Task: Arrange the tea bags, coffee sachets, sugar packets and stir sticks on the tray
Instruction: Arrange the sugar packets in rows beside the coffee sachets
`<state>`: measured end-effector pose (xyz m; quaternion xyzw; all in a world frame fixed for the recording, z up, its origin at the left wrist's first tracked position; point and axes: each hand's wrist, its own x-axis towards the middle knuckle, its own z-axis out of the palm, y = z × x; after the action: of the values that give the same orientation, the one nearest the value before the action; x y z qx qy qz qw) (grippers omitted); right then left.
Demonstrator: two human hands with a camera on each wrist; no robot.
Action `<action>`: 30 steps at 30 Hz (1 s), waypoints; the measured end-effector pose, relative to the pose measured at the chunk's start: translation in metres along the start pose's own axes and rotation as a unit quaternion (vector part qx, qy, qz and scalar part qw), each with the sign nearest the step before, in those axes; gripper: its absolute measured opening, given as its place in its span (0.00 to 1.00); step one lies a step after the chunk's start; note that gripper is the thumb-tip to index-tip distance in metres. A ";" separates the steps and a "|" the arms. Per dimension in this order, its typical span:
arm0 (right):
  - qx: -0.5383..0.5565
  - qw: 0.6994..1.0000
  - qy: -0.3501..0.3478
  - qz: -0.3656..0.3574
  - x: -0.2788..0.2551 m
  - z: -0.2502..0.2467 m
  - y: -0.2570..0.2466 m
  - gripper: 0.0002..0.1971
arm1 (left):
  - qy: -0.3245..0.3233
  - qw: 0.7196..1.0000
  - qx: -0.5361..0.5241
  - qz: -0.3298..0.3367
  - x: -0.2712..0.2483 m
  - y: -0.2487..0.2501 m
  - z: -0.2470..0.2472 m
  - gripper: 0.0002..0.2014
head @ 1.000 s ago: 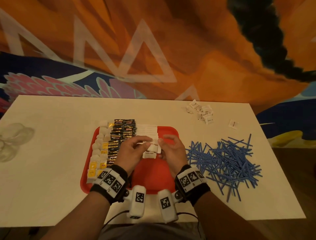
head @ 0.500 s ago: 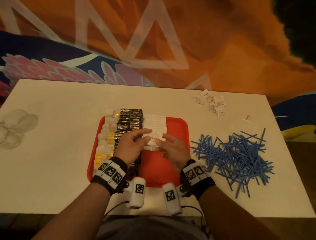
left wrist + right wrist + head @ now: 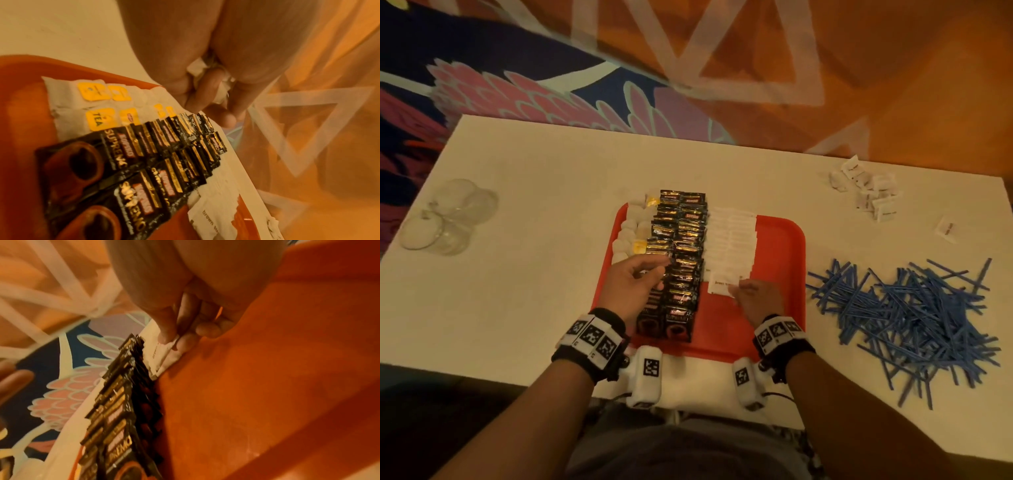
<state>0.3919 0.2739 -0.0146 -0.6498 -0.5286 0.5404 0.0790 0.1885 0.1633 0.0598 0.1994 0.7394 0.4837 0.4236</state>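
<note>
A red tray [image 3: 780, 246] holds a column of tea bags [image 3: 633, 229] at its left, two columns of black coffee sachets [image 3: 681, 257] and a row of white sugar packets [image 3: 729, 240]. My right hand [image 3: 743, 291] pinches one sugar packet [image 3: 719, 284] between thumb and forefinger at the near end of that row; the packet [image 3: 162, 353] lies next to the sachets. My left hand [image 3: 643, 274] hovers over the coffee sachets, its fingers curled round a few white sugar packets [image 3: 197, 69] in the palm. The blue stir sticks [image 3: 907, 308] lie heaped on the table, right of the tray.
Loose sugar packets [image 3: 866, 192] lie at the table's far right, with one single packet [image 3: 947, 229] apart from them. Clear plastic cups [image 3: 445, 219] sit at the far left. The tray's right part is bare red.
My left hand has let go of the shared packet and drawn left over the coffee sachets. My right hand has set that packet down at the row's near end.
</note>
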 end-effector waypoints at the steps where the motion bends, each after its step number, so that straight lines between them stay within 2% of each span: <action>1: -0.003 1.000 0.001 0.004 0.003 0.007 0.000 0.09 | 0.003 1.000 0.000 -0.006 -0.001 -0.002 -0.004 0.11; 6: -0.040 0.999 0.033 0.006 0.016 0.034 -0.004 0.06 | 0.016 1.000 0.023 -0.010 -0.003 -0.010 -0.020 0.11; 14: -0.140 0.988 0.070 -0.010 0.013 0.028 -0.009 0.13 | 0.027 0.999 0.023 -0.023 -0.002 -0.021 -0.030 0.10; 16: -0.162 0.983 0.071 -0.059 0.012 0.030 -0.012 0.10 | 0.030 0.999 0.021 -0.027 -0.003 -0.022 -0.029 0.08; 19: -0.183 0.966 0.050 -0.173 0.010 0.039 -0.018 0.04 | 0.036 0.998 0.005 -0.044 -0.005 -0.020 -0.028 0.06; 21: -0.212 0.955 0.015 -0.205 0.013 0.045 -0.019 0.10 | 0.036 0.998 -0.008 -0.056 -0.007 -0.018 -0.028 0.05; 24: -0.223 0.953 0.003 -0.207 0.015 0.049 -0.019 0.16 | 0.036 0.997 -0.026 -0.064 -0.009 -0.015 -0.030 0.07; 30: -0.166 0.970 0.016 -0.178 0.004 0.036 -0.029 0.15 | 0.029 0.996 -0.062 -0.059 -0.018 -0.009 -0.027 0.17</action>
<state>0.3452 0.2729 -0.0120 -0.5580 -0.7169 0.4115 0.0732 0.1779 0.1318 0.0641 0.1151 0.7305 0.5080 0.4416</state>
